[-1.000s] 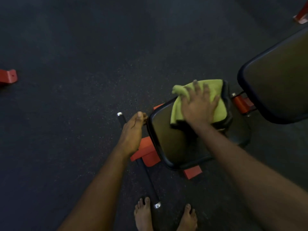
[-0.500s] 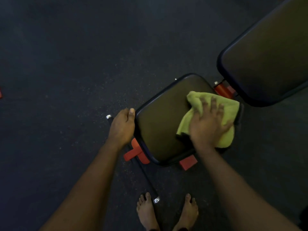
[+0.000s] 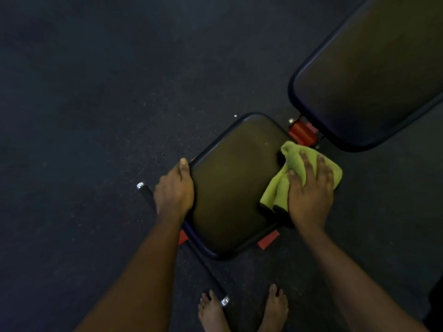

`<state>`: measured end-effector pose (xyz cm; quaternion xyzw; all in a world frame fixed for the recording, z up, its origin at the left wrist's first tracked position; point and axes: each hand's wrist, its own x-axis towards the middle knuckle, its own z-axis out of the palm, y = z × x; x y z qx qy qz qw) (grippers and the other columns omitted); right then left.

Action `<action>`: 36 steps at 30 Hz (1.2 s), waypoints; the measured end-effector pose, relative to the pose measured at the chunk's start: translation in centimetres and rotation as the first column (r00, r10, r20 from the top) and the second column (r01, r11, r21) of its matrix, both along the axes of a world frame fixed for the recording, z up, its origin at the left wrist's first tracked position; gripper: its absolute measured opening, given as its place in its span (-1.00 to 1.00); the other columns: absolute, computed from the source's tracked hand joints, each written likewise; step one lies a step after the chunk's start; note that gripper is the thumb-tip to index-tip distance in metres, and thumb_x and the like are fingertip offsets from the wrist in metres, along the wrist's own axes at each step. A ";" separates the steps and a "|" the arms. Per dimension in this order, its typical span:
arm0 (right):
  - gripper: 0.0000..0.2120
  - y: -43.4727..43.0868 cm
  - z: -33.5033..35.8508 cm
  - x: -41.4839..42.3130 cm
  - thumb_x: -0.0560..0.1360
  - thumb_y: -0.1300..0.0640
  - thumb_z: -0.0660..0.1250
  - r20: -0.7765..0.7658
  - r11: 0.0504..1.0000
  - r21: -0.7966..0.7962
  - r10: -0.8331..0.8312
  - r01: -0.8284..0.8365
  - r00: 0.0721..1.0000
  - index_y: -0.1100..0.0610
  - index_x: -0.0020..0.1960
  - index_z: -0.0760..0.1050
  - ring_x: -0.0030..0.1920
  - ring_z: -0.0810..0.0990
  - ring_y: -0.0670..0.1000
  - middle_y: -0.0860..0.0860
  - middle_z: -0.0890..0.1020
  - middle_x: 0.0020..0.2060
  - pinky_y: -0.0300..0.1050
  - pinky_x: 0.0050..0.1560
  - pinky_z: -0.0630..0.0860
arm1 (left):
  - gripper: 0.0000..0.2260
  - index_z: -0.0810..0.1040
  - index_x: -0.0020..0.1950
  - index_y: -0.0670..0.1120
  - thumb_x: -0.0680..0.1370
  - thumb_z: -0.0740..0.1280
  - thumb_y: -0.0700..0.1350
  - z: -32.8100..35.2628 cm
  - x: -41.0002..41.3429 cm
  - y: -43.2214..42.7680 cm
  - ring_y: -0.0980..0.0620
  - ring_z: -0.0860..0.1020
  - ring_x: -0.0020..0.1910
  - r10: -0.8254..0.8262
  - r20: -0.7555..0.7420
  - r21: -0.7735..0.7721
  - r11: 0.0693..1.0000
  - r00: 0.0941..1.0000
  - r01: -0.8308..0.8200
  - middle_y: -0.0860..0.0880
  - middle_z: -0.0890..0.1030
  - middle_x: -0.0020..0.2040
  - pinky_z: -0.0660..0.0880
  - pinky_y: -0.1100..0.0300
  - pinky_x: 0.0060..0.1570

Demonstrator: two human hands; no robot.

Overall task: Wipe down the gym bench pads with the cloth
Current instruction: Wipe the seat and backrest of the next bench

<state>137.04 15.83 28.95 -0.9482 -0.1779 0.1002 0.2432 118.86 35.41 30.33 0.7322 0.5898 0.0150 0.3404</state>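
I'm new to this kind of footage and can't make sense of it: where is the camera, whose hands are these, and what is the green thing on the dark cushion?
There is no machine here. A person wears one camera on the head, looking down, so you see their own arms and bare feet. The dark cushions belong to a gym bench: the seat pad close by and the larger back pad at the upper right, with a red frame between them. The left hand holds the seat pad's left edge, thumb on top. The right hand presses a green cloth onto the pad's right side with spread fingers. A black bar with silver end caps sits low under the seat.
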 end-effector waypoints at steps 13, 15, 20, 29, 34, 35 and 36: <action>-0.49 9.1 1.5 4.8 0.65 -0.25 -0.01 0.008 0.779 -0.199 0.608 -0.595 0.794 -0.33 0.59 0.06 0.63 0.05 0.09 -0.16 0.09 0.63 0.35 0.48 0.09 | -0.51 0.59 0.08 -0.13 0.70 -0.05 0.12 -0.5 0.0 -0.8 -0.03 0.45 -0.13 0.082 0.025 0.067 0.994 0.996 -0.083 -0.10 0.57 -0.12 0.34 0.02 0.00; -0.47 3.2 1.6 3.2 0.64 -0.24 -0.01 0.064 0.752 -0.231 0.645 -0.617 0.762 -0.34 0.60 0.02 0.64 0.01 0.07 -0.19 0.03 0.64 0.38 0.46 0.11 | -0.53 0.58 0.05 -0.11 0.70 -0.04 0.11 -0.4 0.1 -0.8 0.00 0.43 -0.17 0.086 0.004 0.072 0.994 0.996 -0.086 -0.02 0.50 -0.18 0.31 0.06 -0.04; -0.40 3.6 0.6 6.5 0.56 -0.30 -0.03 -0.059 0.937 -0.134 0.319 -0.324 0.946 -0.26 0.59 0.15 0.56 0.25 0.10 -0.10 0.25 0.59 0.33 0.41 0.30 | -0.55 0.53 -0.10 -0.11 0.70 -0.03 0.10 -0.4 0.2 -0.7 0.03 0.45 -0.29 0.080 -0.010 0.076 0.994 0.997 -0.079 0.00 0.48 -0.31 0.37 0.04 -0.12; -0.54 11.6 1.8 1.7 0.64 -0.20 0.05 0.079 0.630 -0.236 0.771 -0.740 0.632 -0.27 0.53 0.25 0.63 0.03 0.08 -0.17 0.19 0.60 0.40 0.49 0.00 | -0.57 0.56 -0.02 -0.10 0.70 -0.01 0.09 -0.3 0.1 -0.9 -0.02 0.45 -0.13 0.132 0.039 0.042 0.990 0.990 -0.134 0.02 0.49 -0.23 0.38 0.01 0.02; -0.41 4.2 0.7 5.2 0.58 -0.26 -0.04 -0.015 0.811 -0.214 0.554 -0.544 0.832 -0.27 0.61 0.06 0.62 0.09 0.11 -0.12 0.12 0.63 0.44 0.41 0.20 | -0.56 0.49 -0.19 -0.08 0.69 -0.01 0.10 -0.3 0.0 -0.7 0.03 0.48 -0.24 0.114 0.051 0.058 0.991 0.992 -0.117 0.02 0.48 -0.30 0.41 0.00 -0.04; -0.38 4.6 0.5 6.8 0.55 -0.27 -0.04 -0.063 0.885 -0.174 0.427 -0.432 0.902 -0.22 0.60 0.13 0.57 0.19 0.15 -0.06 0.22 0.60 0.41 0.40 0.26 | -0.56 0.49 -0.19 -0.07 0.69 -0.01 0.11 -0.5 0.0 -0.7 -0.01 0.50 -0.22 0.119 0.062 0.060 0.991 0.991 -0.123 0.00 0.50 -0.29 0.43 -0.02 -0.03; -0.36 4.9 0.4 7.5 0.53 -0.28 -0.04 -0.109 0.944 -0.106 0.302 -0.313 0.947 -0.16 0.59 0.21 0.52 0.28 0.19 -0.02 0.31 0.56 0.38 0.40 0.29 | -0.56 0.50 -0.18 -0.07 0.69 -0.02 0.11 -0.8 -0.2 -0.6 -0.05 0.53 -0.18 0.113 0.073 0.070 0.991 0.991 -0.118 -0.02 0.53 -0.27 0.46 -0.05 -0.01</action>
